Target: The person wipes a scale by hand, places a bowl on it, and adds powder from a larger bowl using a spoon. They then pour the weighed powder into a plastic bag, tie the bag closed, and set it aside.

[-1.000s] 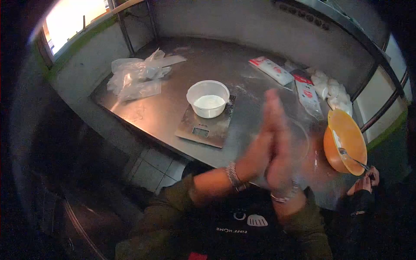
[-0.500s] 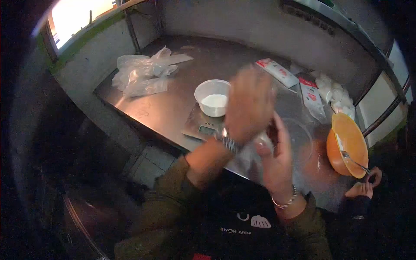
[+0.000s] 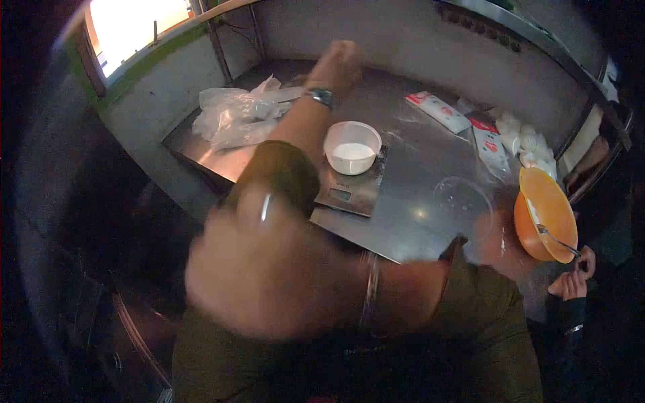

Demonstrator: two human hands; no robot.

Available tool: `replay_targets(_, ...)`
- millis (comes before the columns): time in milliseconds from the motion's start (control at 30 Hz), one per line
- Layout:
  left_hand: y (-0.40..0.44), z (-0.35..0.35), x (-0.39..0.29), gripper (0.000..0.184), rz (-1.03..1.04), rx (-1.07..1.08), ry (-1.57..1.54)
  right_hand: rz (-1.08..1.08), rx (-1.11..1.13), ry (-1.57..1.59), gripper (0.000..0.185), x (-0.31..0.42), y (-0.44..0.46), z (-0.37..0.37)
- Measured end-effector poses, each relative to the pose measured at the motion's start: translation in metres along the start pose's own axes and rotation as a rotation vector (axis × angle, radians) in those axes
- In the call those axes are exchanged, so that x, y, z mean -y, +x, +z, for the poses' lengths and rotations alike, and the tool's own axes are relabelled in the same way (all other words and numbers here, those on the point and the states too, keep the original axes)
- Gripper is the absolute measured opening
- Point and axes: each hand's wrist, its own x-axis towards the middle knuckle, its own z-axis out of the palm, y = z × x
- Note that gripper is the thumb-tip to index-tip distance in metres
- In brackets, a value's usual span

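Observation:
My left hand (image 3: 339, 66) is stretched out over the back of the metal table, beyond the tub; its fingers are too blurred to read. Across the front of my body, my right hand (image 3: 262, 269) is smeared by motion beside my left sleeve, a small bright streak near its upper edge; whether it holds anything cannot be made out. A translucent tub (image 3: 353, 149) with white contents stands on a kitchen scale (image 3: 353, 191), between my left forearm and the open tabletop.
Crumpled plastic bags (image 3: 235, 117) lie at the left. Red-and-white packets (image 3: 440, 113) and white bundles (image 3: 527, 142) lie at the back right. A clear round lid (image 3: 463, 205) is on the metal table (image 3: 410, 174). Another person's hands (image 3: 574, 277) are by an orange bowl (image 3: 545, 218) with a spoon.
My hands, pressed together and then partly apart over the table earlier, have separated. The left has reached forward to the back; the right has swung left and close to me.

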Motion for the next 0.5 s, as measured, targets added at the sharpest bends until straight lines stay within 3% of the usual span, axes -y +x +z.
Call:
replay_targets(33, -0.005, 0.007, 0.021, 0.024, -0.124, 0.041, -0.152, -0.107, -0.033, 0.146, 0.013, 0.016, -0.003, -0.001)
replay_targets(67, -0.013, 0.016, 0.046, 0.023, -0.380, 0.086, -0.270, -0.110, -0.037, 0.142, 0.013, 0.015, -0.011, -0.001)
replay_targets(100, -0.024, 0.025, 0.066, 0.022, -0.635, 0.132, -0.391, -0.007, 0.011, 0.244, 0.012, 0.010, -0.027, 0.000)
replay_targets(167, -0.057, 0.043, 0.093, 0.022, -1.085, -0.040, -0.471, 0.081, 0.066, 0.346, 0.011, 0.009, -0.041, -0.001)
replay_targets(233, -0.075, 0.075, 0.121, 0.026, -1.379, 0.086, -0.792, 0.069, 0.311, 0.456, 0.011, 0.024, -0.050, -0.002)
replay_targets(267, -0.083, 0.120, 0.128, 0.026, -1.375, 0.083, -0.787, 0.139, -0.127, 0.694, 0.013, 0.039, -0.057, 0.011)
replay_targets(333, -0.094, 0.214, 0.121, 0.023, -1.360, 0.239, -0.828, 0.042, -0.116, 0.664, 0.015, 0.035, -0.048, 0.016)
replay_targets(367, -0.095, 0.204, 0.120, 0.021, -1.392, 0.151, -1.037, -0.067, -0.092, 0.626, 0.017, 0.026, -0.042, 0.016)
replay_targets(433, -0.089, 0.140, 0.124, 0.018, -1.633, -0.593, -2.359, -0.265, 0.303, 0.415, 0.015, -0.006, -0.033, 0.001)
replay_targets(467, -0.088, 0.097, 0.130, 0.018, -1.509, -0.807, -2.675, -0.124, 0.480, 0.281, 0.014, -0.028, -0.034, -0.003)
replay_targets(500, -0.087, 0.058, 0.136, 0.018, -1.313, -0.882, -2.775, 0.023, 0.655, 0.142, 0.013, -0.058, -0.040, -0.004)
